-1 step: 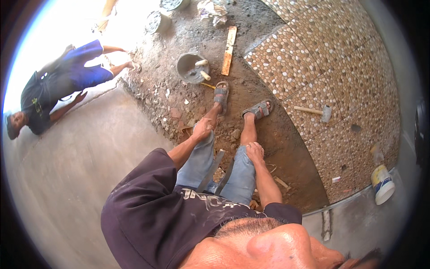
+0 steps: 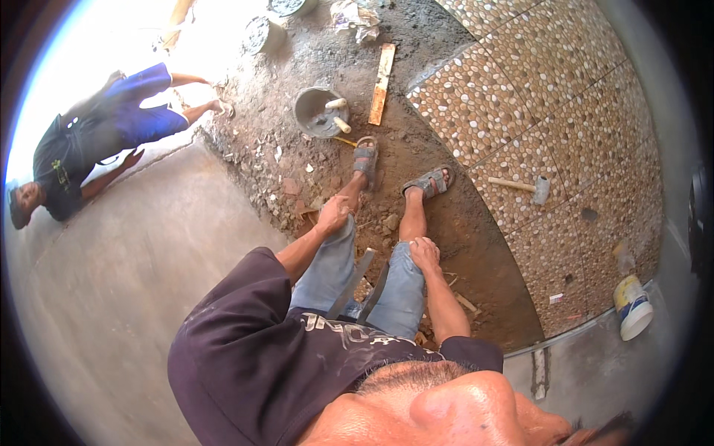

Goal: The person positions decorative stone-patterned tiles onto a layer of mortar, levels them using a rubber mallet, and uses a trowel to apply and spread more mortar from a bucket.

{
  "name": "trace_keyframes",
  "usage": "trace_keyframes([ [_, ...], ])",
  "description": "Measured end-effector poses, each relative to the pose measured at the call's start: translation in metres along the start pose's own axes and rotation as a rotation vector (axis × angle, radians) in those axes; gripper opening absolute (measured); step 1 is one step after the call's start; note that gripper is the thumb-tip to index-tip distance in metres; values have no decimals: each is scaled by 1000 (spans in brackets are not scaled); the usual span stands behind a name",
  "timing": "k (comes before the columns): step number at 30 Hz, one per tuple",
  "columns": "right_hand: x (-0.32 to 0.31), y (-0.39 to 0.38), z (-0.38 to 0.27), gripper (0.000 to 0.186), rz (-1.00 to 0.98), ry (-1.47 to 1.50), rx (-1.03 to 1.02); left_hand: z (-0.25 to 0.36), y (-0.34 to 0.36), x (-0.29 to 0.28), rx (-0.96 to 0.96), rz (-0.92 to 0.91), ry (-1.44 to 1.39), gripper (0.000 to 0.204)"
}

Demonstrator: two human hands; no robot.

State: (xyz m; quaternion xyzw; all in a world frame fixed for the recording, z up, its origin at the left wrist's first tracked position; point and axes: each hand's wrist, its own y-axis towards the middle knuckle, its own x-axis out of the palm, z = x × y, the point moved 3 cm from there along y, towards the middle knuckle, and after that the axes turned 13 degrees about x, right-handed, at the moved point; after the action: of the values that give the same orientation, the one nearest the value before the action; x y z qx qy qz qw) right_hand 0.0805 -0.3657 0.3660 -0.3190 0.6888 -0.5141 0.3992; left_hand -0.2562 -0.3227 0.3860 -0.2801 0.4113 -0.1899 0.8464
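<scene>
My left hand [image 2: 334, 214] rests on my left knee, at the hem of my faded blue denim shorts [image 2: 398, 293]. Draped over the other knee is my right hand [image 2: 425, 255], its fingers bent loosely on the denim. Neither hand holds a tool. Beyond my sandalled feet stands a dark round bucket [image 2: 303, 113] with grey mortar in it, and two pale tool handles [image 2: 336, 103] stick up over its rim. A mallet [image 2: 540, 190] with a pale handle lies on the pebble-patterned tiles [image 2: 513, 97] to the right.
A wooden board [image 2: 381, 83] lies on the rough soil beyond the bucket. Two more mortar buckets [image 2: 262, 39] stand farther off. Another person [image 2: 97, 141] is at the left, beside a smooth concrete floor [image 2: 171, 275]. At the right, a white-and-yellow pail [image 2: 634, 312] lies tipped.
</scene>
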Motion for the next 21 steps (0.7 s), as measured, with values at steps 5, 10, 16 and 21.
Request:
trace_keyframes([
  [5,-19,-19,5,51,-81,16,94,-16,-12,-30,-157,-19,-50,45],
  [10,-9,-39,-24,51,-178,51,205,-52,-29,-22,-189,-319,40,46],
  [16,33,-46,-93,58,-43,76,429,-86,-23,-72,14,-192,-168,47],
  [21,12,-53,-151,62,43,49,532,-142,-31,-126,-101,-112,-271,48],
])
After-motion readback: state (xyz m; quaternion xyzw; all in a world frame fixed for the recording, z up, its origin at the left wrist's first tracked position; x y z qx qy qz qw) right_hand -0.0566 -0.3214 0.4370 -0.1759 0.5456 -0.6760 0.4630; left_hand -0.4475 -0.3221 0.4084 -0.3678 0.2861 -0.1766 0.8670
